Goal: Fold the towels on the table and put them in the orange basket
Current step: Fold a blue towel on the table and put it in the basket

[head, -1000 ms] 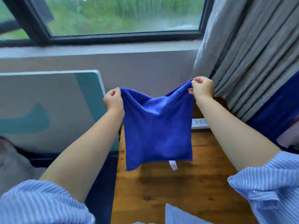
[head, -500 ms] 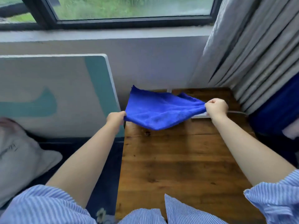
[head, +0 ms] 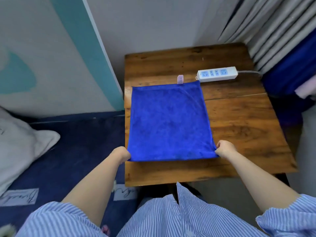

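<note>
A blue towel (head: pixel 168 122) lies spread flat on the left half of the wooden table (head: pixel 242 127), its pale label pointing to the far side. My left hand (head: pixel 122 153) pinches the towel's near left corner at the table's left edge. My right hand (head: pixel 224 149) pinches the near right corner. Both corners are held just above the wood. No orange basket is in view.
A white power strip (head: pixel 217 74) with a grey cable lies at the table's far right. Grey curtains (head: pixel 273 23) hang at the right, with blue and pale cloth (head: pixel 294 72) below them. A white pillow (head: pixel 20 142) rests on dark blue bedding (head: pixel 77 151) left of the table.
The towel was held up in the air, then swung forward and down. It now lies flat on the table, with both hands drawn back to the near edge still holding its corners.
</note>
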A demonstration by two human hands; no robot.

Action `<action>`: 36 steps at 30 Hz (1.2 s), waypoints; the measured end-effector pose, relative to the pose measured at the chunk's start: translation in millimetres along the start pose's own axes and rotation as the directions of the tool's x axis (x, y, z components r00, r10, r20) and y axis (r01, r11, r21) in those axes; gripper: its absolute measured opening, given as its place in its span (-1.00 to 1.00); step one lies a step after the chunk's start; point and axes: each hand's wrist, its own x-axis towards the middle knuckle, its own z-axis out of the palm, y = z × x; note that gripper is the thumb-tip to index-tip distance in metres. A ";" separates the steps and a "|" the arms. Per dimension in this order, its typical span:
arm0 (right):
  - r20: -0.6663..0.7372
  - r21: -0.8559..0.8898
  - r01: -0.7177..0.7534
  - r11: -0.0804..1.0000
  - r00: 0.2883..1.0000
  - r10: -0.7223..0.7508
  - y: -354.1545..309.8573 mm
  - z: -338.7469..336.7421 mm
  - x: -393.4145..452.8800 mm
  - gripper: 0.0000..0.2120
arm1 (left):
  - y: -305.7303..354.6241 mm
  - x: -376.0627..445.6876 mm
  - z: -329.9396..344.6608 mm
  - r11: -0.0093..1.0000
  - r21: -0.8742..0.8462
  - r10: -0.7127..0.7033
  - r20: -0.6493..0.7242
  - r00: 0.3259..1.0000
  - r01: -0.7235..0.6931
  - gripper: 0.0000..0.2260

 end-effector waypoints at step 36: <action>-0.190 -0.037 0.327 0.944 0.926 -0.328 -113.3 -76.7 106.3 -0.74 | 142.1 74.5 -80.6 0.893 0.378 0.332 -0.186 0.925 -0.244 -0.78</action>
